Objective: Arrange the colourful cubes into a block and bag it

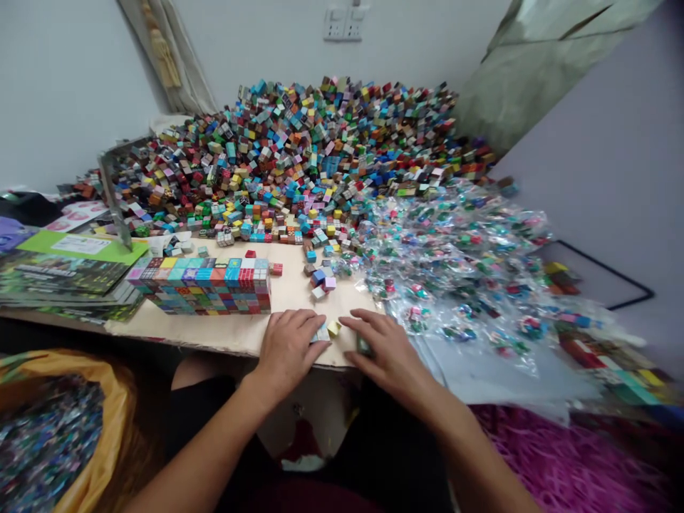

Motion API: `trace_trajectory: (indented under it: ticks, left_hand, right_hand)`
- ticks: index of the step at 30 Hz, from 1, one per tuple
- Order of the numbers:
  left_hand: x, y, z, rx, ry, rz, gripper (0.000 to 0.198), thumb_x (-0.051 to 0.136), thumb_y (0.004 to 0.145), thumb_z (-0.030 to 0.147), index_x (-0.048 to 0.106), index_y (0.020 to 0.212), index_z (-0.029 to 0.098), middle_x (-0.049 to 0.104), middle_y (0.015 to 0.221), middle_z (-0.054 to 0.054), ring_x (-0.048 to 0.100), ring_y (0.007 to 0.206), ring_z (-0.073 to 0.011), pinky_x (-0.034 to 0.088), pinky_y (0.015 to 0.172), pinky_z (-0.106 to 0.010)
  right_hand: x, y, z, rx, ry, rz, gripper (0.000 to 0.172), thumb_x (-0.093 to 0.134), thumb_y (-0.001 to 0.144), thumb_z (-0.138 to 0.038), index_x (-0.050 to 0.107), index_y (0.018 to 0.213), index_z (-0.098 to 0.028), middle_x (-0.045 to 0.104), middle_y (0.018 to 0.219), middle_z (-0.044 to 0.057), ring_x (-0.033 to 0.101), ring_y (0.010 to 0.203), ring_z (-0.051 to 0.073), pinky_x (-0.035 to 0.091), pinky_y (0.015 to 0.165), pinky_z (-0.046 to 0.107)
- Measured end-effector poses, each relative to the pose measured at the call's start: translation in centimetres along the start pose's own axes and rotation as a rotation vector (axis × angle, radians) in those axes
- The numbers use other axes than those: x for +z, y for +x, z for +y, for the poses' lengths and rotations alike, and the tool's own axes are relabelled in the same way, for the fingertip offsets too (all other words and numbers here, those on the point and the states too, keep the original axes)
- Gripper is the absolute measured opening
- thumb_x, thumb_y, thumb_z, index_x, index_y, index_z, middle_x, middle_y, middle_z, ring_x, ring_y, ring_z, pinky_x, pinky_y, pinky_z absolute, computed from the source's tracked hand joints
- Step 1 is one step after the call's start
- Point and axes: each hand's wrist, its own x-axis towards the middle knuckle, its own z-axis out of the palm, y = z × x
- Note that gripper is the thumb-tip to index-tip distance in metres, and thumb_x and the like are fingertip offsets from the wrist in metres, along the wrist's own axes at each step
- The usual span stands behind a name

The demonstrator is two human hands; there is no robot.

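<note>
My left hand (291, 343) rests at the board's front edge, thumb and forefinger around a pale grey-white cube (321, 333). Just right of that cube a small yellow cube (333, 328) sits tilted, between my two hands. My right hand (383, 348) has its fingers spread, with a dark greenish block (365, 346) partly hidden between its thumb and fingers; whether it touches that block I cannot tell. Beyond my hands lie a few loose blue, lilac and white cubes (323, 279). A neat stacked wall of patterned cubes (214, 288) stands left of my left hand.
A large heap of small coloured cubes (299, 149) fills the back. Clear bags of pieces (454, 271) spread over the right side. Booklets (64, 274) lie at left. Below stand a yellow-rimmed sack (120, 399) and a magenta stringy pile (566, 456).
</note>
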Motion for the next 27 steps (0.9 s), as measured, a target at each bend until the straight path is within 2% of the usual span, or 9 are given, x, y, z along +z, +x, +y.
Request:
trace_trajectory:
  ticks: [3,6,9,12,15,19,21,25,27]
  left_hand:
    - [0.1,0.0,0.0,0.012,-0.007,0.005,0.036,0.062,0.084,0.034,0.057,0.118,0.022,0.063,0.114,-0.005,0.056,0.103,-0.0224,0.042,0.084,-0.038]
    - [0.0,0.0,0.0,0.013,-0.020,-0.004,0.036,0.062,0.084,0.034,0.057,0.118,0.021,0.064,0.114,-0.006,0.057,0.102,-0.0222,0.043,0.084,-0.038]
    - [-0.3,-0.2,0.0,0.015,-0.019,-0.009,0.037,0.063,0.083,0.032,0.058,0.117,0.020,0.064,0.114,-0.006,0.057,0.103,-0.0227,0.043,0.086,-0.039]
    - [-0.5,-0.4,0.0,0.005,0.010,0.006,0.040,0.064,0.082,0.033,0.056,0.119,0.020,0.063,0.116,-0.007,0.055,0.107,-0.0243,0.041,0.089,-0.041]
    - [-0.3,-0.4,0.1,0.002,0.021,-0.017,0.041,0.063,0.083,0.033,0.055,0.121,0.021,0.062,0.117,-0.008,0.055,0.106,-0.0243,0.042,0.087,-0.041]
    - [-0.1,-0.2,0.1,0.076,-0.003,-0.071,0.039,0.061,0.085,0.032,0.054,0.122,0.022,0.062,0.118,-0.007,0.056,0.106,-0.0226,0.042,0.087,-0.039]
    - [-0.2,-0.3,0.1,0.075,-0.011,-0.068,0.040,0.061,0.084,0.032,0.053,0.123,0.023,0.061,0.119,-0.007,0.054,0.108,-0.0226,0.041,0.088,-0.039]
    - [-0.5,-0.5,0.5,0.042,0.007,-0.032,0.046,0.065,0.081,0.033,0.052,0.123,0.023,0.059,0.123,-0.008,0.052,0.112,-0.0253,0.040,0.091,-0.042]
    - [-0.4,-0.2,0.9,0.059,0.013,-0.023,0.047,0.067,0.079,0.033,0.052,0.122,0.023,0.057,0.126,-0.008,0.051,0.114,-0.0260,0.040,0.092,-0.043]
  right_hand:
    - [1.0,1.7,-1.3,0.019,-0.093,0.041,0.035,0.060,0.080,-0.023,0.060,0.115,-0.024,0.055,0.122,0.009,0.049,0.108,0.029,0.040,0.087,0.044]
    - [0.8,3.2,-1.0,0.076,-0.115,0.134,0.024,0.058,0.082,-0.024,0.062,0.106,-0.023,0.061,0.113,0.007,0.052,0.102,0.028,0.041,0.082,0.042]
    - [-0.6,3.0,0.2,0.177,-0.104,0.193,0.036,0.058,0.084,-0.033,0.057,0.118,-0.021,0.060,0.111,0.009,0.056,0.099,0.027,0.044,0.077,0.039]
    - [-1.9,1.3,0.7,0.248,-0.031,0.030,0.042,0.059,0.084,-0.042,0.056,0.121,-0.023,0.061,0.104,0.007,0.061,0.085,0.023,0.047,0.066,0.032]
    - [-2.0,0.0,0.0,0.272,0.064,-0.141,0.038,0.062,0.081,-0.036,0.058,0.117,-0.023,0.061,0.099,0.005,0.061,0.081,0.021,0.047,0.066,0.029]
    - [-1.0,0.8,-1.4,0.211,0.173,-0.172,0.048,0.064,0.078,-0.024,0.053,0.125,-0.020,0.061,0.102,0.007,0.060,0.086,0.020,0.048,0.072,0.029]
    - [-0.8,1.8,-1.4,0.150,0.240,-0.174,0.050,0.065,0.079,-0.025,0.052,0.127,-0.020,0.061,0.100,0.007,0.059,0.079,0.018,0.048,0.069,0.028]
    - [-0.6,4.5,0.4,0.191,0.191,0.056,0.033,0.058,0.085,-0.031,0.059,0.116,-0.021,0.059,0.090,0.005,0.055,0.062,0.015,0.047,0.064,0.028]
    - [-0.2,6.0,1.0,0.205,0.100,0.151,0.037,0.058,0.085,-0.030,0.057,0.121,-0.022,0.056,0.096,0.006,0.056,0.067,0.016,0.048,0.065,0.029]
